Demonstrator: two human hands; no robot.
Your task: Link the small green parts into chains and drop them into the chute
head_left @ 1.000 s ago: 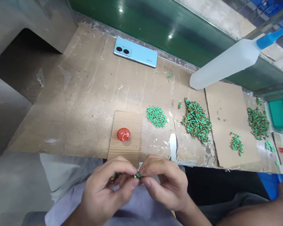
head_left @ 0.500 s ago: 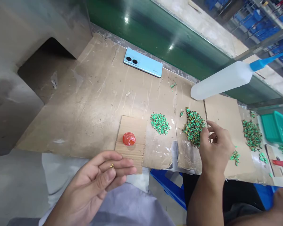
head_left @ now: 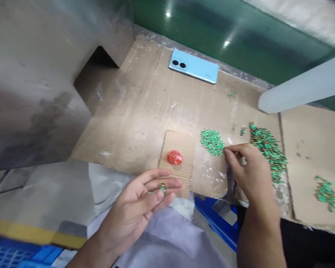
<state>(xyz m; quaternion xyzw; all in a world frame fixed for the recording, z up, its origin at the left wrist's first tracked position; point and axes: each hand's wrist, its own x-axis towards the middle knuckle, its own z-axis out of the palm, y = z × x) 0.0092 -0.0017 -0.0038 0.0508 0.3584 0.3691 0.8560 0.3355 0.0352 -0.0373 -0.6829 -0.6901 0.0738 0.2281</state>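
the blue phone point(head_left: 194, 66) bears a small mark near its right end, too blurred to read. the white bottle point(head_left: 301, 87) is cut off by the right edge. the left hand point(head_left: 138, 206), palm up with fingers loosely spread, pinches a small green-and-gold piece point(head_left: 162, 186) against its fingers, partly hidden by the thumb. the right hand point(head_left: 251, 169) has thumb and forefinger tips nearly together at the right edge of the green pile point(head_left: 212, 142); whether they grip anything i cannot tell. it hides part of the larger heap point(head_left: 269, 149). the red dish point(head_left: 175, 158) sits on a cardboard piece point(head_left: 181, 139)
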